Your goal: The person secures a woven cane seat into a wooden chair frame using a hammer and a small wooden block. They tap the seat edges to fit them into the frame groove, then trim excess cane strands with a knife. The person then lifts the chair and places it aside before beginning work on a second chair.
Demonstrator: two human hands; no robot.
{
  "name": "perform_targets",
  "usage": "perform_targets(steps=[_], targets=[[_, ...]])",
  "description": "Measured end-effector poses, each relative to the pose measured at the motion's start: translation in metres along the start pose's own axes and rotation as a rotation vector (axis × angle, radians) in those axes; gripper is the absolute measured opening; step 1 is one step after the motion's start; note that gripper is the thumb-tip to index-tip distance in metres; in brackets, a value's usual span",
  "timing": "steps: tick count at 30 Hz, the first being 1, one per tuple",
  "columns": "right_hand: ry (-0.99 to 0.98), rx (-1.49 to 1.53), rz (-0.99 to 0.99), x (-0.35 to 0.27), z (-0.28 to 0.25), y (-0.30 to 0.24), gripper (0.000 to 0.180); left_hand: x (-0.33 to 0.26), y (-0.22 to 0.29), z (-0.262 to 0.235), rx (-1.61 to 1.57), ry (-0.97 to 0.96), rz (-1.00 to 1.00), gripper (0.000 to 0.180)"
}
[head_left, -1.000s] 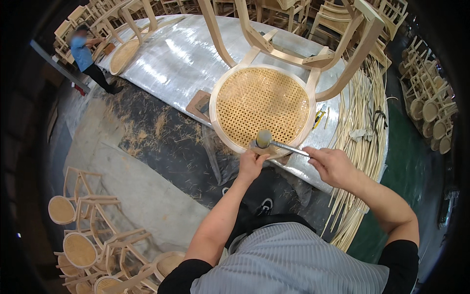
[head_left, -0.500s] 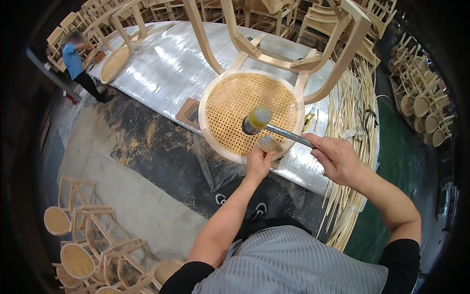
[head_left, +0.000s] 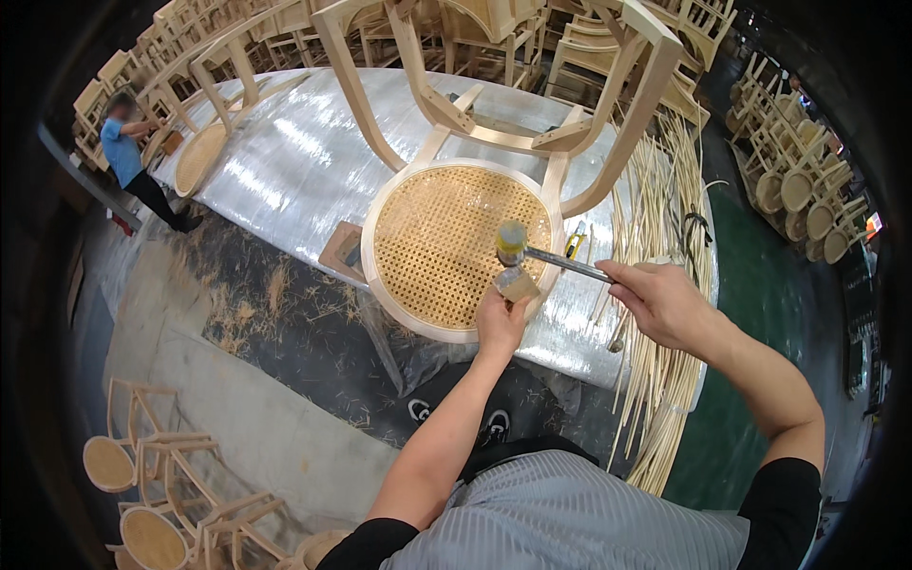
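Note:
A pale wooden chair lies on the covered table, with its round cane seat (head_left: 437,237) facing me and its legs rising at the far side. My left hand (head_left: 501,323) grips a small wooden block (head_left: 516,284) at the near right rim of the seat. By its metal handle, my right hand (head_left: 660,302) holds a mallet (head_left: 511,243) with a yellowish head. That head hovers just above the block or touches it; I cannot tell which. Beside the seat's right rim lies a yellow utility knife (head_left: 575,240).
Long rattan strips (head_left: 655,313) lie bundled along the table's right end. The table (head_left: 275,180) has a shiny plastic cover. Wood shavings (head_left: 271,294) litter the floor. Chair frames (head_left: 152,475) stand at lower left, with more at the back. A co-worker (head_left: 128,157) stands far left.
The mallet head has come closer to the block, moving slightly right. The seat and table sit lower and further left in view. Both hands keep their grips.

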State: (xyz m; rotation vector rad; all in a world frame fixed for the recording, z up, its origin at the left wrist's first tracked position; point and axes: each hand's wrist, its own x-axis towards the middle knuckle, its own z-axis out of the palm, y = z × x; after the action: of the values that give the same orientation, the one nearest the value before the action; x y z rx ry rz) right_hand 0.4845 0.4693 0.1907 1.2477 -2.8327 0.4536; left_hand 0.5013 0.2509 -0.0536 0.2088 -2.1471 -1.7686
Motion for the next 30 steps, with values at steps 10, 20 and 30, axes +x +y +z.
perform_targets(steps=[10,20,30], targets=[[0.120,0.205,0.117,-0.049,0.050,-0.004,0.036,0.030,-0.010,-0.036,-0.134,-0.143,-0.042,0.037],[0.583,0.724,0.835,-0.084,0.121,-0.061,0.037,0.202,0.011,-0.047,-0.395,-0.610,-0.005,0.038],[0.893,0.772,1.131,0.019,0.194,-0.185,0.034,0.300,0.027,0.010,0.107,-1.236,0.534,0.035]])
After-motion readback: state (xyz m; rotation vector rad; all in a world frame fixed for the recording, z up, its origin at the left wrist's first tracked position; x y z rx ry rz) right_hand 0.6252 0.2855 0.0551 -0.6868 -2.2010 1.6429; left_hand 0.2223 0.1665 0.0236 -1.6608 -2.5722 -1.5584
